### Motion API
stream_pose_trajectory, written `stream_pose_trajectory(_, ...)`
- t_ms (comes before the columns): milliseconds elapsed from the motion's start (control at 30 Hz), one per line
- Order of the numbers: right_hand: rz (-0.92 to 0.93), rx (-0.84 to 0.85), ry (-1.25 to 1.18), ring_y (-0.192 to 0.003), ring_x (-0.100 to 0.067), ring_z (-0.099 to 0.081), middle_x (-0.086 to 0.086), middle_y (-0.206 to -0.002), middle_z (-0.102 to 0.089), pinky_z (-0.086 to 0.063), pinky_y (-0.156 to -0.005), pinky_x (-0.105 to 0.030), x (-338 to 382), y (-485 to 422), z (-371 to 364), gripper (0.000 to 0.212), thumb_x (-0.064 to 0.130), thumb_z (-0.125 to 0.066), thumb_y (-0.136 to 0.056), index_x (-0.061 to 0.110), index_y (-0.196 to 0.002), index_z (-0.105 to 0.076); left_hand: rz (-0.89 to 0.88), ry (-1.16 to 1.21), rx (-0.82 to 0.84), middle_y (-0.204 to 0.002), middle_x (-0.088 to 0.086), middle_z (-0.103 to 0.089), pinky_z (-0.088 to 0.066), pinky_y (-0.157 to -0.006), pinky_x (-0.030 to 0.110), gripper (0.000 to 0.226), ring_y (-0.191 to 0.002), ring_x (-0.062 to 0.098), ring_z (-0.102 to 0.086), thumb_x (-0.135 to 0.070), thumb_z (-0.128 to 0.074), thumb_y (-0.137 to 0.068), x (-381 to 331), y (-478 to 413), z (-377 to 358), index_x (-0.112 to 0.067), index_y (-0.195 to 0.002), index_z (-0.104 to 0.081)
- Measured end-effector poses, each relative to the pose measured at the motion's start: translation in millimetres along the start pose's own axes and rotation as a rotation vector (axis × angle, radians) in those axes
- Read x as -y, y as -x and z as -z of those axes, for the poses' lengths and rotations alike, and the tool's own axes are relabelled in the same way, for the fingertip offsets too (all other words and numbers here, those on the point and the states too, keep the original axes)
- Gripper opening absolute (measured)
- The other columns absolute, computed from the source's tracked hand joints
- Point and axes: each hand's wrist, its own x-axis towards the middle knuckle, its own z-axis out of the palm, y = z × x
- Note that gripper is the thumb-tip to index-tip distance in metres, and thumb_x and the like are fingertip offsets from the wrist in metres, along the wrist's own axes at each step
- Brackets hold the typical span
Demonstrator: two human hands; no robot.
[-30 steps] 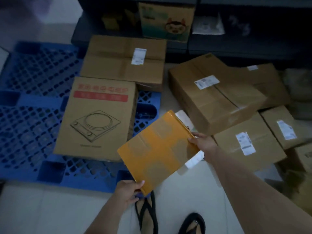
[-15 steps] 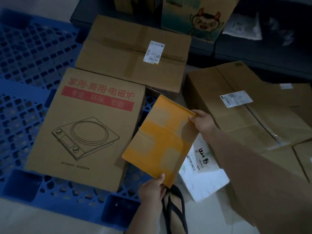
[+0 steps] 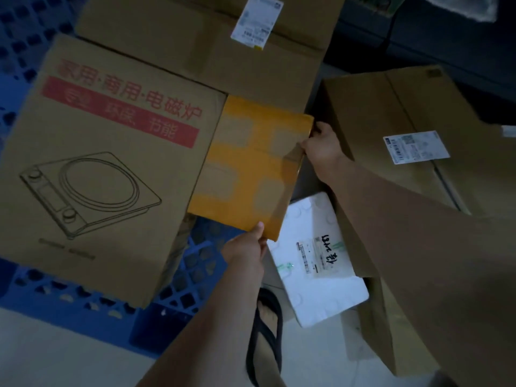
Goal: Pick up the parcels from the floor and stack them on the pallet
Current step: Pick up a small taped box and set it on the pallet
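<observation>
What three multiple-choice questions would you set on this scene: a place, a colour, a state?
1. Where does the printed cooker box sit? A on the blue pallet B on bare floor C on a table
2. What colour is the held parcel? A green B yellow C white
3. How is it held? A untouched B by one hand only C by both hands
Answers: 1 A, blue grid shows round its base; 2 B, its face is yellow; 3 C, the left hand pinches its near corner, the right hand its far edge.
</observation>
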Motion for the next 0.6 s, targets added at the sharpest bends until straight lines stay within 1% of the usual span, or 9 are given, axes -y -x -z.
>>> stream_pose_trajectory(67,-0.041,-0.015,-0.054,-0.101,-0.017,-0.052,-0.002,-0.121,-0.054,-0.049,-0.09,-0.029,-5.4,-3.6,0.3,0.052,0.004,-0.053,-0.094,0.006,-0.143,-0.035,0.006,-0.029,0.03,-0.082,0.012,-0.062,-0.045,-0.074,0.03,0.024,-0.062,0.018,-0.053,-0.012,-0.07,-0.085,-1.1,-8.5,-1.5,-0.012,-0.071,-0.05)
stream_pose_trajectory(133,-0.089,-0.001,-0.064,-0.101,-0.023,-0.058,-0.008,-0.118,-0.058,-0.052,-0.091,-0.035,-9.0,-5.6,-1.8,0.041,0.004,-0.054,-0.094,0.003,-0.134,-0.045,-0.024,-0.07,0.095,-0.109,0.017,-0.066,-0.045,-0.077,0.027,0.013,-0.066,0.017,-0.056,-0.016,-0.068,-0.087,3.1,-12.8,0.3,-0.007,-0.087,-0.059)
stream_pose_trajectory(200,-0.144,-0.03,-0.014,-0.101,-0.028,-0.061,-0.012,-0.107,-0.06,-0.053,-0.091,-0.039,-12.4,-8.5,-5.2,0.029,0.008,-0.057,-0.093,-0.002,-0.121,-0.055,-0.059,-0.072,0.088,-0.123,0.022,-0.062,-0.046,-0.079,0.027,0.031,-0.08,0.024,-0.061,-0.017,-0.066,-0.088,9.0,-19.1,1.9,0.004,-0.111,-0.06)
stream_pose_trajectory(267,-0.198,-0.068,-0.001,-0.1,-0.033,-0.064,-0.017,-0.105,-0.065,-0.055,-0.089,-0.046,-15.0,-11.7,-9.0,0.018,0.014,-0.063,-0.091,-0.002,-0.099,-0.061,-0.104,-0.112,0.062,-0.125,0.024,-0.061,-0.049,-0.085,0.031,0.027,-0.102,0.033,-0.064,-0.018,-0.064,-0.09,14.0,-21.6,-2.1,0.001,-0.109,-0.061)
stream_pose_trajectory(333,-0.236,-0.069,-0.018,-0.093,-0.035,-0.067,-0.021,-0.106,-0.068,-0.057,-0.082,-0.048,-14.5,-11.0,-11.7,0.014,0.018,-0.065,-0.09,0.006,-0.083,-0.06,-0.115,-0.172,-0.007,-0.111,0.019,-0.067,-0.052,-0.091,0.04,0.016,-0.102,0.036,-0.063,-0.02,-0.063,-0.091,17.6,-20.8,-8.3,-0.003,-0.091,-0.065)
stream_pose_trajectory(400,-0.288,-0.043,0.007,-0.086,-0.034,-0.067,-0.02,-0.103,-0.068,-0.058,-0.074,-0.045,-14.7,-7.7,-12.4,0.026,0.028,-0.062,-0.091,0.002,-0.088,-0.057,-0.13,-0.169,-0.08,-0.074,0.012,-0.066,-0.056,-0.085,0.05,0.028,-0.082,0.035,-0.065,-0.026,-0.072,-0.084,16.9,-16.8,-10.0,-0.01,-0.064,-0.06)
stream_pose_trajectory(433,-0.319,-0.018,0.039,-0.086,-0.034,-0.067,-0.02,-0.102,-0.068,-0.058,-0.074,-0.044,-15.6,-4.7,-12.5,0.034,0.035,-0.059,-0.092,0.001,-0.095,-0.057,-0.136,-0.182,-0.092,-0.067,0.013,-0.063,-0.057,-0.082,0.052,0.035,-0.078,0.035,-0.066,-0.03,-0.073,-0.082,16.3,-15.2,-9.7,-0.011,-0.058,-0.055)
stream_pose_trajectory(500,-0.378,0.03,0.091,-0.094,-0.034,-0.067,-0.021,-0.109,-0.066,-0.058,-0.08,-0.043,-18.1,3.6,-11.9,0.047,0.046,-0.047,-0.095,0.002,-0.106,-0.056,-0.108,-0.238,-0.077,-0.068,0.017,-0.061,-0.057,-0.081,0.051,0.042,-0.078,0.037,-0.067,-0.037,-0.069,-0.084,15.0,-8.6,-6.7,-0.009,-0.058,-0.051)
stream_pose_trajectory(600,-0.327,0.052,0.224,-0.105,-0.036,-0.063,-0.024,-0.12,-0.062,-0.054,-0.091,-0.044,-12.9,21.5,-0.6,0.039,0.036,-0.037,-0.1,0.004,-0.111,-0.056,-0.046,-0.291,-0.094,-0.063,0.013,-0.052,-0.056,-0.073,0.038,0.045,-0.059,0.028,-0.056,-0.048,-0.055,-0.09,-3.8,7.4,1.0,-0.007,-0.073,-0.051)
